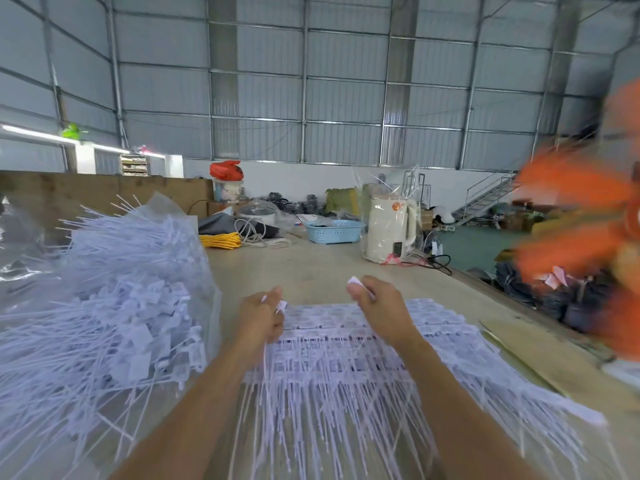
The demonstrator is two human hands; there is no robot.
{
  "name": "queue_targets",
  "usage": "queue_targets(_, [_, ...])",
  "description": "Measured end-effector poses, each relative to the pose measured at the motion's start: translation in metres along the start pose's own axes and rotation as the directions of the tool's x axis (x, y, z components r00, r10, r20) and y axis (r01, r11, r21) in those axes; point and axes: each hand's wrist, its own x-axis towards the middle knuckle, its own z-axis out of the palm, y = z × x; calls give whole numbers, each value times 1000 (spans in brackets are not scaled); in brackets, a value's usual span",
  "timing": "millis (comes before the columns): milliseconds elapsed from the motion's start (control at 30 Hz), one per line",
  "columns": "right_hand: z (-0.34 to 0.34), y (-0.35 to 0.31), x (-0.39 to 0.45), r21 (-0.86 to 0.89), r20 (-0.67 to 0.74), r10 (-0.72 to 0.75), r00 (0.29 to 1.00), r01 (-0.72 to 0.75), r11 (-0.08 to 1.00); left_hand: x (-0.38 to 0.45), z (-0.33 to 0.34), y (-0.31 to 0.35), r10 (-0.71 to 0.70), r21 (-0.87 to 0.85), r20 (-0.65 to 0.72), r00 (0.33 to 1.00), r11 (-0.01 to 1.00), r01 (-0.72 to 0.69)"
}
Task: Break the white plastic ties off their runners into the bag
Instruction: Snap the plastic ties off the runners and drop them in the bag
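A stack of white plastic ties on their runners (346,344) lies flat on the table in front of me, their thin tails pointing toward me. My left hand (261,315) grips several ties at the stack's far left edge. My right hand (375,303) pinches a white tie head between thumb and fingers just above the stack's far edge. A clear plastic bag (114,306) heaped with loose white ties stands on the table at my left, touching the stack's left side.
A cream electric kettle in clear wrap (389,233), a light blue basket (334,231), yellow cord (221,240) and cables sit at the table's far end. A blurred orange shape (585,237) fills the right edge. The table's right edge (502,296) drops to dark bundles.
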Motion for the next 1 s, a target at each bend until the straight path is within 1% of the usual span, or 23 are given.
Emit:
queue_targets(33, [3,-6,1,48,2,-13,1000,13,999,-2,5,-6,32,-52,22,999,998,-30])
queue_targets(67, [7,-11,0,49,31,-23,999,22,999,-5,10,-11,65,-76,37,997,995,-62])
queue_targets(133, [18,-16,-2,-7,105,-40,994,41,999,-7,17,-18,120,-43,54,991,992,-117])
queue_targets(200, [25,-14,-3,-22,148,-59,987,63,998,-6,20,-21,150,28,53,987,988,-152])
queue_targets(333, [35,-13,0,-14,238,-90,967,97,995,1,25,-22,145,83,12,989,986,-145])
queue_targets(467, [41,-17,7,48,292,-99,951,89,995,7,27,-24,121,70,9,993,990,-121])
queue_targets(567, [46,-17,9,91,270,-71,960,48,995,11,23,-25,138,77,-17,990,988,-137])
queue_targets(667, [53,-14,7,119,241,-64,968,36,992,13,20,-23,138,128,4,990,982,-137])
queue_targets(800, [56,-15,8,134,208,-74,975,47,990,11,26,-22,84,32,-32,996,996,-83])
queue_targets(833, [56,-16,8,137,200,-79,977,52,989,11,26,-22,79,33,-31,996,996,-78])
queue_targets(867, [56,-18,7,141,200,-79,977,51,989,10,26,-22,88,72,-19,996,994,-86])
queue_targets(933, [55,-21,6,151,211,-83,974,51,987,9,25,-25,158,184,28,987,970,-161])
queue_targets(1000, [51,-22,6,97,225,-73,972,52,994,8,23,-26,228,194,24,973,954,-228])
